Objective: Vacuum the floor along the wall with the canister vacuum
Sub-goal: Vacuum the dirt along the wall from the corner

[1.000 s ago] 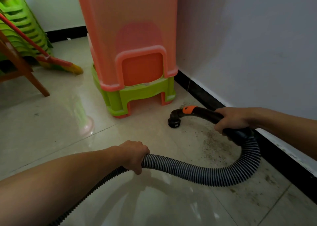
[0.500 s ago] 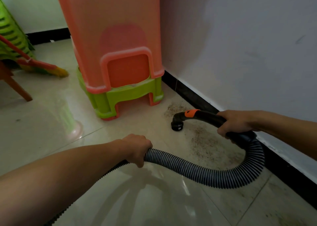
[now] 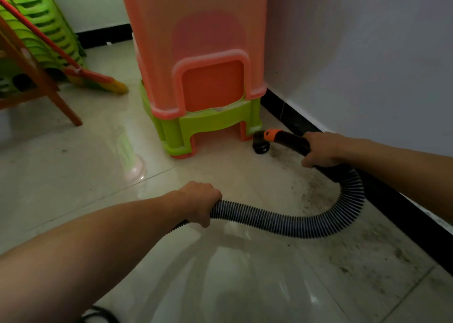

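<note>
My right hand (image 3: 321, 148) grips the black curved handle of the vacuum hose, just behind its orange collar (image 3: 272, 133). The round black nozzle (image 3: 261, 146) points down at the tiled floor, close to the black skirting (image 3: 296, 120) and beside the foot of the stacked stools. My left hand (image 3: 202, 201) is closed around the ribbed grey hose (image 3: 289, 222), which loops from the handle along the wall and back across the floor. Dark dust specks (image 3: 313, 193) lie on the tiles inside the loop. The canister is out of view.
A tall stack of orange and green plastic stools (image 3: 196, 77) stands against the white wall (image 3: 367, 53). At the left are more green stools (image 3: 41, 28), a broom (image 3: 98, 80) leaning on them, and a wooden leg (image 3: 66, 107). A dark cable (image 3: 98, 315) shows at the bottom.
The nozzle has moved forward along the skirting, from the dusty patch to the foot of the stool stack. Both hands kept their grips, and the hose loop followed.
</note>
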The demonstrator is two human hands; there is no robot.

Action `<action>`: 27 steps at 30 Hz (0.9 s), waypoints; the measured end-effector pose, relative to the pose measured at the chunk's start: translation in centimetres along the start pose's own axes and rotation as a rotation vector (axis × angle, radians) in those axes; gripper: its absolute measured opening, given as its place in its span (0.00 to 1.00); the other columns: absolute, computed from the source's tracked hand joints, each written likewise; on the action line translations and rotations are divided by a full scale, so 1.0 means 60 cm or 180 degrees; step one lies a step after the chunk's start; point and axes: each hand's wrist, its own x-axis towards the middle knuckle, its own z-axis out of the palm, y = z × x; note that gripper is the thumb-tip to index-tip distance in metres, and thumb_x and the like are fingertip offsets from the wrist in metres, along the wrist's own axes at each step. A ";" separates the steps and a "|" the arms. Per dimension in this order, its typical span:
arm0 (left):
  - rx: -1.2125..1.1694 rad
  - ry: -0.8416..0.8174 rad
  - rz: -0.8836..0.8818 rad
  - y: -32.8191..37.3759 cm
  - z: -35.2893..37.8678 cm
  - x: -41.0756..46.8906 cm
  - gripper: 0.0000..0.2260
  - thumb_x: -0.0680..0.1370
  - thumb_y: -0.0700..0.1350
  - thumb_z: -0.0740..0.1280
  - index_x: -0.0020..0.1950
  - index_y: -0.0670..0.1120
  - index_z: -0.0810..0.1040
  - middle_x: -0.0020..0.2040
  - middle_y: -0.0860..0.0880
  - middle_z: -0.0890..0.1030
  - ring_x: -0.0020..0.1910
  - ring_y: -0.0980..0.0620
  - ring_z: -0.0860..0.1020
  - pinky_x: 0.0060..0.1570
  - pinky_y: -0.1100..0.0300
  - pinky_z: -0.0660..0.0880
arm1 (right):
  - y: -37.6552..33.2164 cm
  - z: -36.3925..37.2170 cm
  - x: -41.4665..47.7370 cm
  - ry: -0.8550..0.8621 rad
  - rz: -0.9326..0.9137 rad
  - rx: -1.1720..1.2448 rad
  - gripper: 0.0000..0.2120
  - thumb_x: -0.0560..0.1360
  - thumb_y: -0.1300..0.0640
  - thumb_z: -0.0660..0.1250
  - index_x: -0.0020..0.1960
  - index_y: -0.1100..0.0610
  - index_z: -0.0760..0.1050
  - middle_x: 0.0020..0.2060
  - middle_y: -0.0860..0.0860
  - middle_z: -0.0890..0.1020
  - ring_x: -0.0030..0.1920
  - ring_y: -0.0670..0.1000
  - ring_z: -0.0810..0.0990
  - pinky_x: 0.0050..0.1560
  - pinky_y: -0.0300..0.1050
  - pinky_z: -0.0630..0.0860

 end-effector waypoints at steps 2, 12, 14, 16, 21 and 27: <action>-0.0002 0.0033 -0.0013 0.003 -0.005 0.010 0.16 0.66 0.50 0.73 0.46 0.53 0.67 0.35 0.55 0.66 0.39 0.50 0.72 0.37 0.58 0.68 | 0.003 0.000 0.013 0.0101 0.0085 -0.0098 0.21 0.72 0.50 0.71 0.59 0.53 0.66 0.42 0.52 0.76 0.39 0.51 0.77 0.34 0.44 0.71; -0.0090 0.0092 -0.0067 0.004 -0.018 0.047 0.17 0.67 0.50 0.73 0.46 0.52 0.67 0.36 0.54 0.66 0.39 0.50 0.71 0.37 0.57 0.67 | 0.044 -0.011 0.065 0.0243 0.0540 0.0193 0.30 0.74 0.50 0.71 0.70 0.60 0.64 0.50 0.57 0.75 0.47 0.58 0.77 0.46 0.48 0.74; -0.0097 0.0104 -0.0075 0.004 -0.022 0.051 0.17 0.67 0.50 0.73 0.47 0.51 0.67 0.37 0.53 0.67 0.39 0.50 0.71 0.38 0.57 0.67 | 0.055 -0.013 0.068 0.0259 0.0599 0.0266 0.30 0.73 0.51 0.71 0.70 0.60 0.65 0.51 0.58 0.75 0.48 0.59 0.76 0.47 0.48 0.74; -0.0110 0.0135 -0.0055 0.005 -0.027 0.055 0.16 0.68 0.50 0.73 0.47 0.51 0.67 0.37 0.53 0.67 0.40 0.50 0.72 0.38 0.57 0.67 | 0.063 -0.014 0.070 0.0260 0.0635 0.0314 0.30 0.73 0.52 0.71 0.69 0.60 0.65 0.51 0.58 0.75 0.49 0.59 0.77 0.48 0.49 0.75; -0.0162 0.0201 -0.0008 0.006 -0.035 0.058 0.15 0.68 0.49 0.72 0.48 0.52 0.68 0.39 0.53 0.69 0.41 0.50 0.72 0.38 0.57 0.68 | 0.075 -0.018 0.067 0.0188 0.0659 0.0373 0.27 0.72 0.54 0.72 0.68 0.60 0.67 0.51 0.58 0.77 0.49 0.58 0.77 0.46 0.48 0.74; -0.0160 0.0274 0.0127 0.018 -0.040 0.058 0.15 0.68 0.49 0.72 0.48 0.53 0.68 0.37 0.54 0.68 0.41 0.51 0.72 0.37 0.58 0.67 | 0.097 -0.026 0.038 0.0071 0.0709 0.0478 0.23 0.70 0.56 0.72 0.63 0.60 0.71 0.51 0.58 0.79 0.47 0.58 0.79 0.45 0.48 0.75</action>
